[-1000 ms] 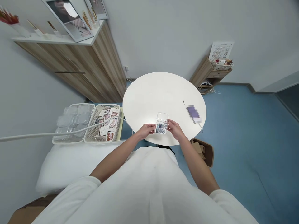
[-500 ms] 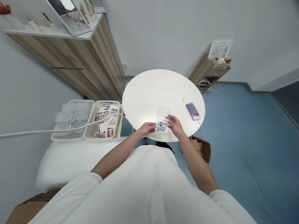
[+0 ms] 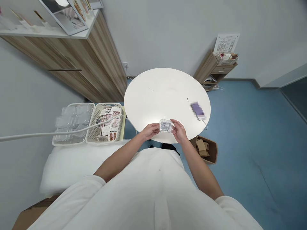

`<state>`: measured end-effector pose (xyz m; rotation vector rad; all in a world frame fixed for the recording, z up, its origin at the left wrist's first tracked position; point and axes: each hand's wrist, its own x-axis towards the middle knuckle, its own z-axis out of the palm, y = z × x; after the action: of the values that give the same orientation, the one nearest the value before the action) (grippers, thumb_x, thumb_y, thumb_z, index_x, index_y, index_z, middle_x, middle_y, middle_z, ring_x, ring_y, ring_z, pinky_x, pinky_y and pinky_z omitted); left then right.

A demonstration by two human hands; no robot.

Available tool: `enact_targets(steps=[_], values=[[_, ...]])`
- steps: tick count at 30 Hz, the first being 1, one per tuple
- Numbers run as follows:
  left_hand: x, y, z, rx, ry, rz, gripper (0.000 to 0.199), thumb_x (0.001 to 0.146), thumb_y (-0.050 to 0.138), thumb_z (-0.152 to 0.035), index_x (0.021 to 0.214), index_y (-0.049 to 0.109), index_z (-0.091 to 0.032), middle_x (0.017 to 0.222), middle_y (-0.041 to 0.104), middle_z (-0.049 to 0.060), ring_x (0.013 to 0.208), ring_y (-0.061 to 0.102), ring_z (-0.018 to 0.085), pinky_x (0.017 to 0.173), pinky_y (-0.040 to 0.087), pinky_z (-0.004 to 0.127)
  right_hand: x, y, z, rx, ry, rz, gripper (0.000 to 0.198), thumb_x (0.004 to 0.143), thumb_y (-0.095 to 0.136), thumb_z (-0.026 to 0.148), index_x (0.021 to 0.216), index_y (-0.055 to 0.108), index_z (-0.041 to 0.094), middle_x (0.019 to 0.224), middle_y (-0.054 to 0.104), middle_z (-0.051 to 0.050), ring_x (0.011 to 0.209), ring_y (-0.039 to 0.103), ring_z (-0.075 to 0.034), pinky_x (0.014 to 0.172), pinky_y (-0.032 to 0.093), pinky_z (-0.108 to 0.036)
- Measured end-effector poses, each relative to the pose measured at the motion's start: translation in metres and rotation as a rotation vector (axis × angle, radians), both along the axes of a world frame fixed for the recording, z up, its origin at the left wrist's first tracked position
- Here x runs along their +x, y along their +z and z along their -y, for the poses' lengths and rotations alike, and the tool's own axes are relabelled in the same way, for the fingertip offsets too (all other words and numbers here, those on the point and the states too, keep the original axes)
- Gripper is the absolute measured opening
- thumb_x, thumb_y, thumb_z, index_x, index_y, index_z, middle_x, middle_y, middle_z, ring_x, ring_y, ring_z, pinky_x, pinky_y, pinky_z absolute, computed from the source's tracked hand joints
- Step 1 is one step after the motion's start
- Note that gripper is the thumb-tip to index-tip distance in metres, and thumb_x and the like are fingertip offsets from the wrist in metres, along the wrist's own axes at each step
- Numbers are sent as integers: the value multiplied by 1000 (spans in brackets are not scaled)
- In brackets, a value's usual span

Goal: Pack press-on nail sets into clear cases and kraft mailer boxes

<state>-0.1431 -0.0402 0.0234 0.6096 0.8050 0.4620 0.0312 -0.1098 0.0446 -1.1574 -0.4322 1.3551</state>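
Observation:
A small clear plastic box of press-on nails (image 3: 165,126) is held over the near edge of the white round table (image 3: 165,92). Its lid now lies closed over the nails, which show only faintly through the plastic. My left hand (image 3: 151,131) grips the box's left side between thumb and fingers. On the right side, my right hand (image 3: 178,130) holds it the same way, fingertips at the upper right corner.
Left of the table stand a white basket of nail sets on cards (image 3: 109,124) and another of clear empty boxes (image 3: 73,119); a white cable (image 3: 72,131) crosses both. A blurred purple phone (image 3: 198,111) lies on the table's right. A cardboard box (image 3: 211,153) sits on the floor.
The clear lid, which stood raised behind the box, has been folded down over the nails. Both hands stay at the box's sides. The view has shifted slightly.

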Motion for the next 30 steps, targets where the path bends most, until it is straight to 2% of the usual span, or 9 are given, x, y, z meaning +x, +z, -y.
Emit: enact_targets(steps=[4,8,15,22,26,30], values=[[4,0,1,-8,22,11,29,64,75,-26,89,67,-13,65,62,2,59,55,7,66,43,23,1,2,8,-39,-16,-62,29,70,64,36,98,58,29,110,60,0,85,61,-14,71,53,-30],[11,2,2,-16,33,21,30,63,76,-26,88,67,-14,70,63,2,62,55,7,67,43,23,9,3,14,-90,50,-108,36,70,66,36,104,55,30,107,62,1,86,63,-16,79,53,-37],[37,4,3,0,52,12,28,64,74,-28,88,67,-14,70,62,2,63,54,6,67,41,23,36,3,14,-148,122,-43,46,70,68,33,112,51,25,91,67,-1,79,66,-16,83,52,-39],[61,5,7,-16,76,8,27,68,70,-34,88,66,-16,78,62,3,69,56,8,68,42,22,61,-4,11,-141,125,-21,48,67,70,30,111,51,25,86,68,0,79,67,-17,85,52,-39],[73,8,12,85,33,-80,37,73,63,-44,102,62,-21,93,63,5,77,60,12,70,42,25,74,-8,9,-128,114,-11,50,65,72,29,110,50,26,90,67,0,79,66,-15,84,52,-37],[86,13,20,311,-63,-236,45,73,61,-48,107,59,-20,97,65,7,83,62,16,77,41,29,84,-11,8,-128,116,29,49,63,72,30,108,51,25,92,67,-1,85,64,-16,84,52,-37]])
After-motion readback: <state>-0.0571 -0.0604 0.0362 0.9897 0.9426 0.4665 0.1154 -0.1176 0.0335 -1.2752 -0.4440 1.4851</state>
